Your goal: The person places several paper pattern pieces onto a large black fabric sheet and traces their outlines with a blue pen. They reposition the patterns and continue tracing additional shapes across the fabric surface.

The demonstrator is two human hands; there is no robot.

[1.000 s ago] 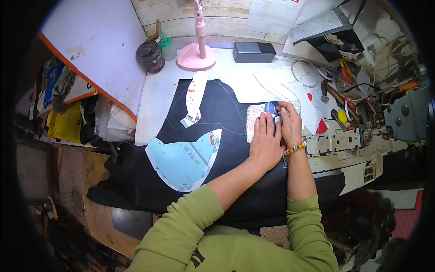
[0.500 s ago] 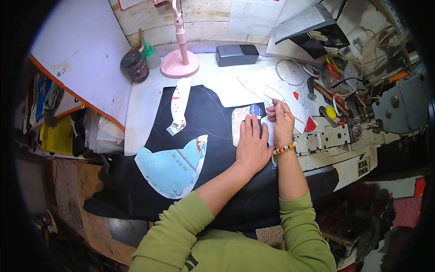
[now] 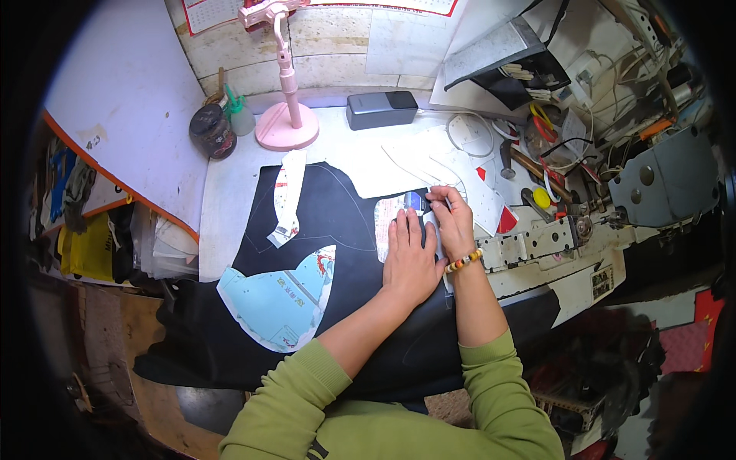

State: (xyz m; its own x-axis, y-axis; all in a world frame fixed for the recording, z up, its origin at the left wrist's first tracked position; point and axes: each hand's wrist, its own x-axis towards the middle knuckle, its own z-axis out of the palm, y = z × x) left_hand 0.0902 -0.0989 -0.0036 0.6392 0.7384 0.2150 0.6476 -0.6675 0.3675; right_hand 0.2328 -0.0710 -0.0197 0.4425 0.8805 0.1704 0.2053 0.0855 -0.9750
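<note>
Black sheet material (image 3: 353, 268), marked with thin pale outlines, is spread over the white table and hangs past its front edge. My left hand (image 3: 412, 257) lies flat with fingers stretched, pressing a small printed paper pattern (image 3: 385, 222) onto the material's right part. Close beside it, my right hand (image 3: 455, 224), with a beaded bracelet at the wrist, has its fingers curled together at the pattern's upper right edge. What they pinch is too small to make out. A light-blue curved pattern (image 3: 280, 303) and a narrow white pattern (image 3: 287, 203) lie on the material to the left.
A pink stand (image 3: 287, 126), a dark jar (image 3: 212, 132), a green-topped bottle (image 3: 240, 115) and a grey box (image 3: 382, 111) stand along the back. White paper pieces (image 3: 391, 169), a hammer (image 3: 507, 159) and a sewing machine (image 3: 529, 245) are at the right.
The whole view has shifted, so things sit lower and further left. My right hand has moved nearer along the small pattern's edge, its fingers curling more. My left hand stays flat on the pattern.
</note>
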